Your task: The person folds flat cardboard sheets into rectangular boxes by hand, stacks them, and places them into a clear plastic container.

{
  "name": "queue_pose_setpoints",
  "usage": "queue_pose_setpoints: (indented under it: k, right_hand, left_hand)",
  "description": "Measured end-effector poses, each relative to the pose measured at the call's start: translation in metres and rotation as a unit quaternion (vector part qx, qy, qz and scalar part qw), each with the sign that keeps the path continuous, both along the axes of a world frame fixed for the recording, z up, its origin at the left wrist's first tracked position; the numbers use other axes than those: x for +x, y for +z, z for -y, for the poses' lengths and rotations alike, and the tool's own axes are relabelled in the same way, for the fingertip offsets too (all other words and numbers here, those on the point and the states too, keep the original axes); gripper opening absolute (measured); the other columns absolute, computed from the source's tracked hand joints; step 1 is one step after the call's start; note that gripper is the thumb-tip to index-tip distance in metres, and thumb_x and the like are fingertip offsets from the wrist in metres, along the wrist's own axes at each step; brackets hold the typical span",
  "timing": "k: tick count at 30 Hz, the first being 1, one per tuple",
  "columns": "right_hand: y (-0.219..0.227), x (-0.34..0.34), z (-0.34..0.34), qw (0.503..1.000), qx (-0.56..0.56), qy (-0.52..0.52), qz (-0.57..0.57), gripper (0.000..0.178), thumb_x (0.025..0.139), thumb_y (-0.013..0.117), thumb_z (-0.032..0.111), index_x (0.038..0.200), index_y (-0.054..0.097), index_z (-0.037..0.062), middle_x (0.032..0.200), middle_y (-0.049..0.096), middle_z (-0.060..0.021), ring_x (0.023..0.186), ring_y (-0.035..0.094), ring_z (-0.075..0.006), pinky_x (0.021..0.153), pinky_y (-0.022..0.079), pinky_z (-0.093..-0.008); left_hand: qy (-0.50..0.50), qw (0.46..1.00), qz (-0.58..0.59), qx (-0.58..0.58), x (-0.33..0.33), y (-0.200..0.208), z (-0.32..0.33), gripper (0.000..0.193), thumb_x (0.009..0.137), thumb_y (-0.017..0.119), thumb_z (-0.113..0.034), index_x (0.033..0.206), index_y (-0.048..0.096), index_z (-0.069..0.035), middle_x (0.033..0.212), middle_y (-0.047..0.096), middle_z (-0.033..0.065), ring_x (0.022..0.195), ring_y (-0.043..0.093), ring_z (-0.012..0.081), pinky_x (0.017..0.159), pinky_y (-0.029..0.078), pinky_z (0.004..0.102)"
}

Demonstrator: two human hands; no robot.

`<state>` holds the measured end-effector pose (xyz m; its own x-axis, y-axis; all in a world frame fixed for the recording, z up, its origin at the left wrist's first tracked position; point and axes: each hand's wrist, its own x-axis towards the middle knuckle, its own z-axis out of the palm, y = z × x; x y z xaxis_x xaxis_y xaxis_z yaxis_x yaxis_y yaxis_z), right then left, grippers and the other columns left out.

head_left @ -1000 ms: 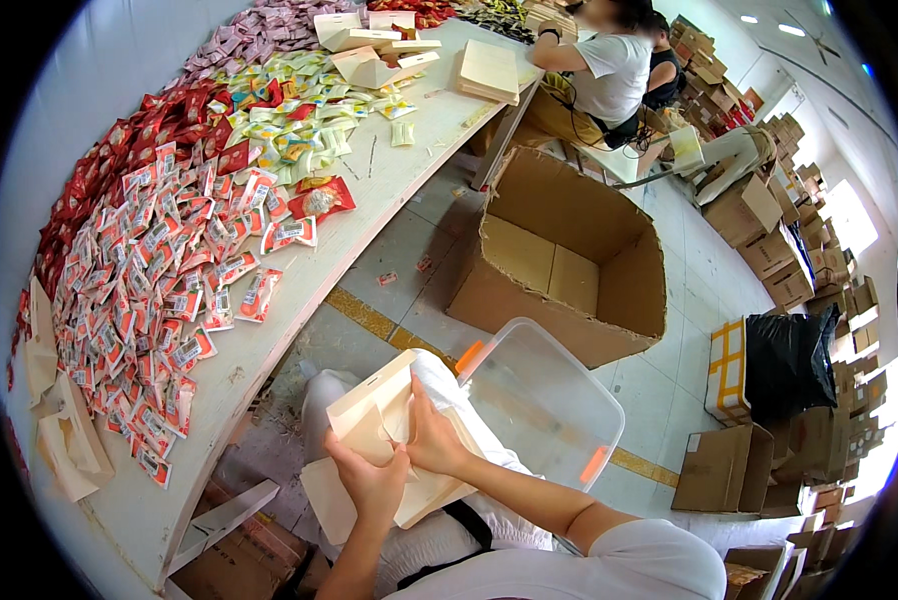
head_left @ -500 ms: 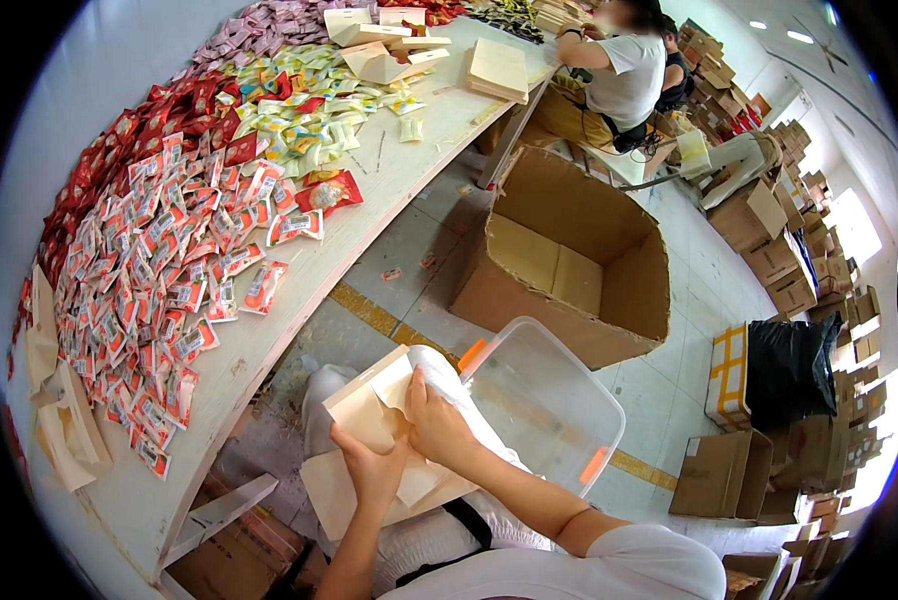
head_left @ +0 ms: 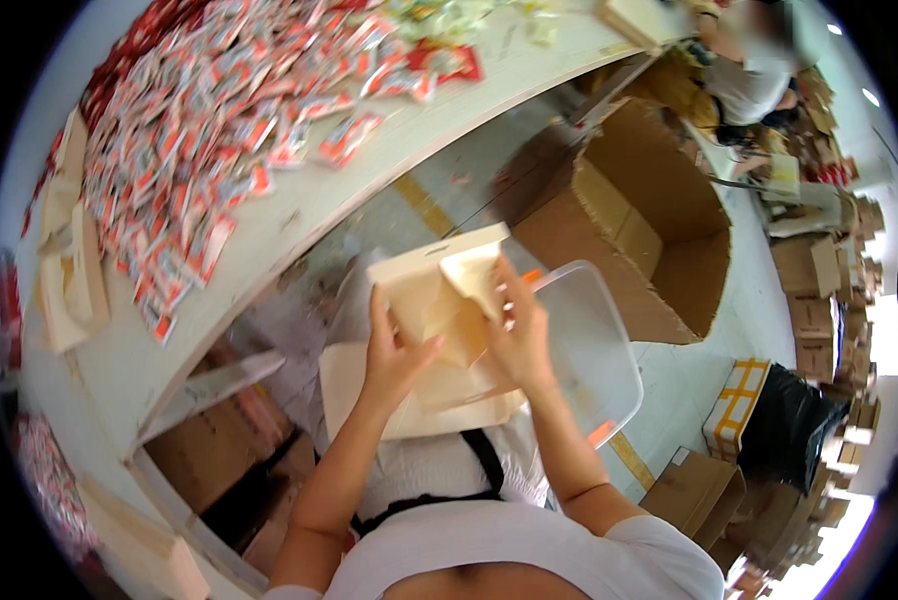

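Note:
Over my lap I hold a cream folding cardboard box (head_left: 416, 294), its walls standing up and its inside facing me. My left hand (head_left: 394, 350) grips the left wall, thumb stretched inward across the box. My right hand (head_left: 522, 335) grips the right side, with fingers round the outside edge. Inside, creased flaps meet near the middle; the exact folds are blurred. Beneath it, more cream cardboard (head_left: 342, 392) rests on my thighs, partly covered by the box and my hands.
On the left, a white table (head_left: 299, 225) bears a heap of small red-and-white packets (head_left: 199, 130) and cream box pieces (head_left: 87, 275). Right of my legs stands a clear plastic bin (head_left: 599, 360). Beyond it is a big open carton (head_left: 559, 225). A person (head_left: 754, 85) sits farther back.
My hands have moved apart, and the box between them has opened wider and turned to face me. The whole view has shifted, bringing the table's near end into sight.

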<state>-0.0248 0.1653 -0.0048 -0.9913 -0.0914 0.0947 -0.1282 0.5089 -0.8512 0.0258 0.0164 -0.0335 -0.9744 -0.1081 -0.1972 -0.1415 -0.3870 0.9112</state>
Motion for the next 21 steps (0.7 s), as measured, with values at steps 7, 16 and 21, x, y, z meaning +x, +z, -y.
queue_pose_setpoints:
  k: [7, 16, 21]
  right_hand:
    - [0.007, 0.003, 0.002, 0.999, 0.035, 0.039, -0.010, 0.059, 0.068, 0.053, -0.006, 0.125, 0.038, -0.0019, 0.104, 0.053, -0.0135, 0.084, 0.058, -0.0228, 0.065, 0.049, -0.0286]
    - [0.009, 0.005, 0.008, 0.985, 0.169, 0.011, -0.046, 0.063, 0.066, 0.061, 0.002, 0.123, 0.035, -0.0056, 0.113, 0.046, -0.0226, 0.097, 0.051, -0.0357, 0.076, 0.046, -0.0366]
    - [0.008, 0.004, 0.009, 0.978, 0.144, -0.021, -0.151, 0.072, 0.063, 0.064, 0.001, 0.126, 0.030, -0.0036, 0.112, 0.047, -0.0227, 0.096, 0.053, -0.0351, 0.075, 0.047, -0.0365]
  left_hand:
    - [-0.017, 0.999, -0.009, -0.029, 0.000, 0.006, 0.013, 0.090, 0.066, 0.061, 0.000, 0.136, 0.004, -0.007, 0.117, 0.044, 0.0138, 0.103, 0.049, 0.0205, 0.085, 0.042, 0.0317]
    - [0.009, 0.993, 0.006, -0.120, 0.001, 0.013, -0.003, 0.079, 0.066, 0.064, -0.002, 0.129, 0.016, -0.007, 0.115, 0.046, 0.0150, 0.105, 0.049, 0.0219, 0.086, 0.043, 0.0329]
    - [0.008, 0.987, 0.010, -0.158, 0.002, 0.021, -0.008, 0.078, 0.066, 0.065, -0.004, 0.128, 0.018, -0.006, 0.112, 0.049, 0.0155, 0.101, 0.052, 0.0240, 0.084, 0.044, 0.0330]
